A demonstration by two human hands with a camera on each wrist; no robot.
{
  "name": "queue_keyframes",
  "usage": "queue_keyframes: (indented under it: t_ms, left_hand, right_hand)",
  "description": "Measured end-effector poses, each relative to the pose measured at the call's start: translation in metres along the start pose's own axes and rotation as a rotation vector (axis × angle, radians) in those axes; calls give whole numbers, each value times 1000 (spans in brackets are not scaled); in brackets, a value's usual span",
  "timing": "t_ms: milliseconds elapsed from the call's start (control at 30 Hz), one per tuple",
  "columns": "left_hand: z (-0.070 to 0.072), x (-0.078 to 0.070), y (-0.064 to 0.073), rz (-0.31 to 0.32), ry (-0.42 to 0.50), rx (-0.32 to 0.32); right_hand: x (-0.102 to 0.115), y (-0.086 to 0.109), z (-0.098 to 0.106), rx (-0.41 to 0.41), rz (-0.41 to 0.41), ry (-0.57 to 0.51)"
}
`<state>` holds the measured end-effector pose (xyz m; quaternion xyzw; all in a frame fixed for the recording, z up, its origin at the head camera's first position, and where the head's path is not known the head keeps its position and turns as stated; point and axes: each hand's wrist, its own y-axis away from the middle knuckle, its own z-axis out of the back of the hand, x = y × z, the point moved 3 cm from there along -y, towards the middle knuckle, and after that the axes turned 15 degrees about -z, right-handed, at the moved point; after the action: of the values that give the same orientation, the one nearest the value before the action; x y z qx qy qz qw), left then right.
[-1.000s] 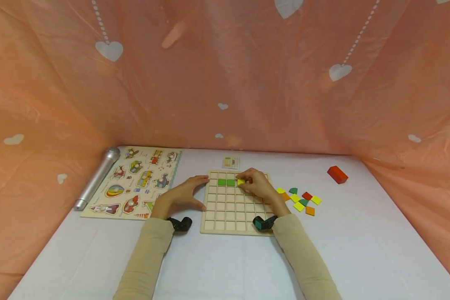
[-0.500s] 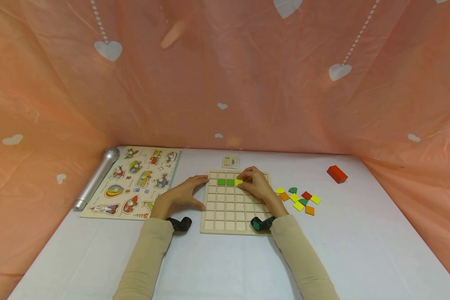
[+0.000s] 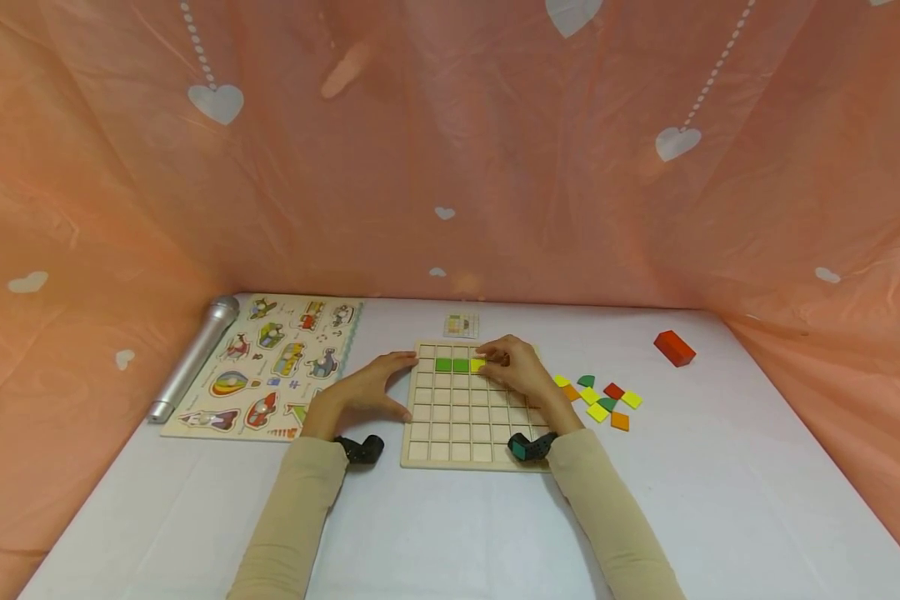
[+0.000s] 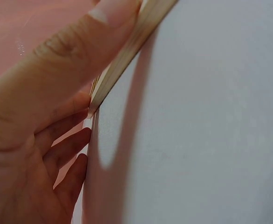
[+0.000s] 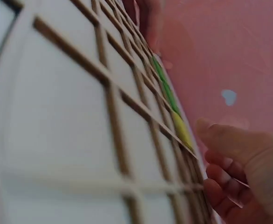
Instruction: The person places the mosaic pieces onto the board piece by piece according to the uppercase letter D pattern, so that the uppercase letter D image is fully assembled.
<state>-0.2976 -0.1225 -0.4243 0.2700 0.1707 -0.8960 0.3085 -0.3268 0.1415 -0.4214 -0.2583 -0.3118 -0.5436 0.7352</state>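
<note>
A wooden grid board [image 3: 461, 410] lies flat on the table. Two green square tiles [image 3: 452, 365] sit side by side in its second row from the back, with a yellow square tile [image 3: 477, 366] in the cell to their right. My right hand [image 3: 516, 368] hovers at that yellow tile; in the right wrist view its thumb [image 5: 225, 137] is just off the tile and the other fingers are loosely bent. Along the board's left edge, my left hand [image 3: 367, 387] spreads thumb and fingers; the left wrist view shows the thumb [image 4: 76, 56] against the wooden rim.
Loose yellow, orange, red and green tiles [image 3: 597, 412] lie right of the board. Behind it is a small pattern card [image 3: 462, 325]. A picture puzzle board [image 3: 270, 367] and a silver microphone [image 3: 195, 358] are at left, a red block [image 3: 674, 348] at far right.
The yellow tile has shifted slightly left into the cell beside the green tiles. My right fingers have parted from it a little. My left hand has stayed at the board's edge.
</note>
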Motion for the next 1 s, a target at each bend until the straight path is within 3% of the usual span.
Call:
queue_keyframes:
  t_ms: [333,600,833,1000]
  left_hand:
    - [1,0,1,-4,1,-7]
    - [-1,0,0,15,14,-5]
    - [-1,1,0,37,14,-4]
    - [-2,2,0,39,11,-5]
  right_hand:
    - [-21,26,62,-64,-10,-10]
    - [-63,57,103,-27,-189,82]
    - [-81,69,115,70,-228,163]
    - [-89,72,111,142,-262,82]
